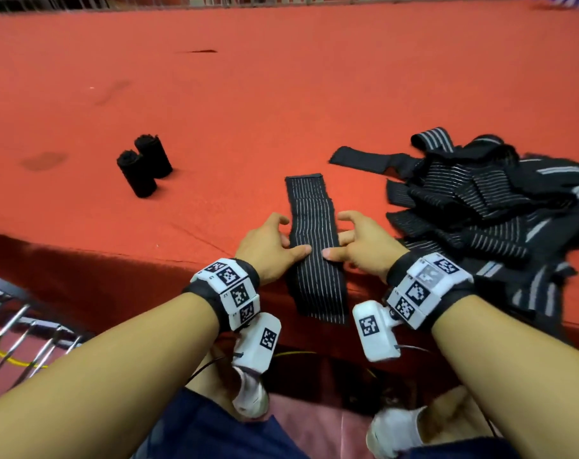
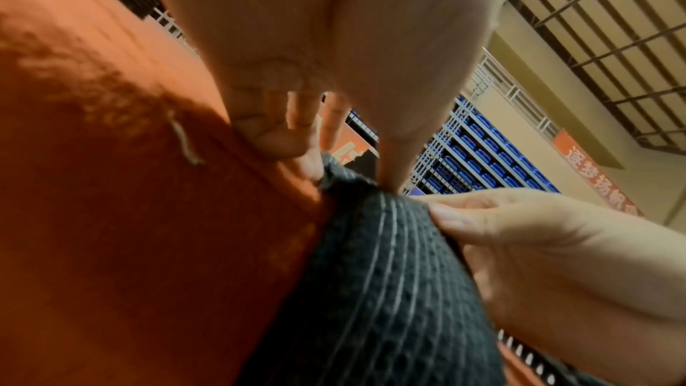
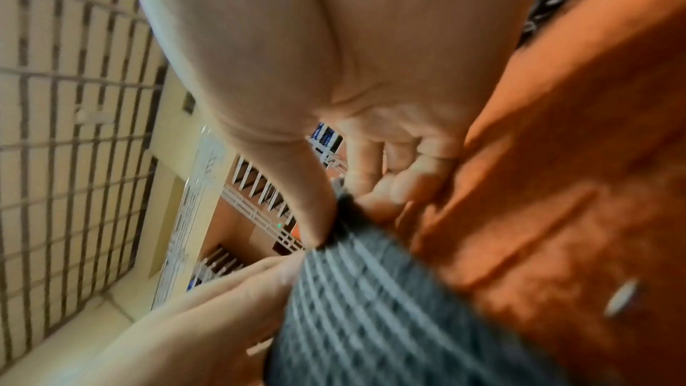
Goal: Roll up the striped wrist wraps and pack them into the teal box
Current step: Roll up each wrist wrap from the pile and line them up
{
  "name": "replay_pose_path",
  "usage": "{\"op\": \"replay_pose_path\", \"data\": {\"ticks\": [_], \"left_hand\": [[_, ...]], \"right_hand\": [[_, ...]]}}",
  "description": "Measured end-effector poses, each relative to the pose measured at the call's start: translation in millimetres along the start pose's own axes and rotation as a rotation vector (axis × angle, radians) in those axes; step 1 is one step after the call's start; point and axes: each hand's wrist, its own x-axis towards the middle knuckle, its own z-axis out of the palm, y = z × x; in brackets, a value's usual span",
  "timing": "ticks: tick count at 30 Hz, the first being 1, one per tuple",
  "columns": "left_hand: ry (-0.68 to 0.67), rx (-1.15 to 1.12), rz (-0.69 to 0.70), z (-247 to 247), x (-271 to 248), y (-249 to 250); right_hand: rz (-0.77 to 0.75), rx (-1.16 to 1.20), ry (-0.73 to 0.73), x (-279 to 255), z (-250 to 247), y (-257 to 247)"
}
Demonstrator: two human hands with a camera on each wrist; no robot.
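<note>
because the striped wrap (image 1: pixel 316 240) hangs with its near end over the table edge (image 1: pixel 116 256), it may slide off or roll crooked if one thumb lets go. the left hand (image 1: pixel 268 246) and right hand (image 1: pixel 364 243) pinch its two side edges, thumbs on top, fingers curled. no teal box is in view.

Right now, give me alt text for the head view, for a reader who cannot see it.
The left hand and right hand pinch the edges of a flat striped wrist wrap draped over the near edge of a red table. Two rolled wraps stand to the left; a pile of unrolled wraps lies to the right.
</note>
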Motion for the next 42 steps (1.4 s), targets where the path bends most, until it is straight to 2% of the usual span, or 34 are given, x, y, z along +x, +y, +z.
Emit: {"op": "replay_pose_path", "data": {"ticks": [3,7,9,12,14,17,20,23,27,32,35,38,42], "left_hand": [[-0.05,-0.166,-0.031,-4.1,-3.5,1.1],[-0.164,-0.515,-0.018,-1.3,-9.0,0.7],[-0.102,-0.601,-0.007,2.2,-8.7,0.5],[0.026,-0.702,-0.039,9.5,-2.7,-3.5],[0.061,-0.764,-0.065,14.4,1.6,-6.1],[0.059,-0.816,-0.058,19.5,7.4,-7.1],[-0.012,-0.855,-0.031,19.1,8.0,-8.9],[-0.093,-0.742,0.057,19.3,0.9,-8.8],[-0.099,-0.623,0.079,21.0,-2.1,-6.9],[-0.108,-0.719,0.051,14.8,-7.3,-3.0],[-0.068,-0.735,0.028,17.0,-6.6,-4.1],[-0.043,-0.778,-0.009,18.9,-2.6,-5.3],[-0.078,-0.82,0.01,17.6,-3.0,-1.1]], "right_hand": [[-0.03,0.251,0.144,-1.7,2.1,-4.2],[-0.111,0.382,0.266,-0.8,3.8,-9.4],[-0.121,0.381,0.247,-1.8,6.4,-8.2],[-0.145,0.31,0.123,-7.2,10.8,0.2],[-0.175,0.245,0.048,-9.9,13.1,8.5],[-0.191,0.259,0.036,-8.7,13.9,17.4],[-0.206,0.311,0.132,-5.4,15.3,22.0],[-0.199,0.343,0.205,-2.4,15.9,24.0],[-0.187,0.328,0.233,-1.7,17.8,24.1],[-0.27,0.285,0.219,-7.8,18.1,22.0],[-0.398,0.197,0.16,-17.7,14.6,22.3],[-0.446,-0.027,0.088,-21.9,14.0,23.5],[-0.493,-0.095,0.136,-22.4,15.6,25.6]]}}
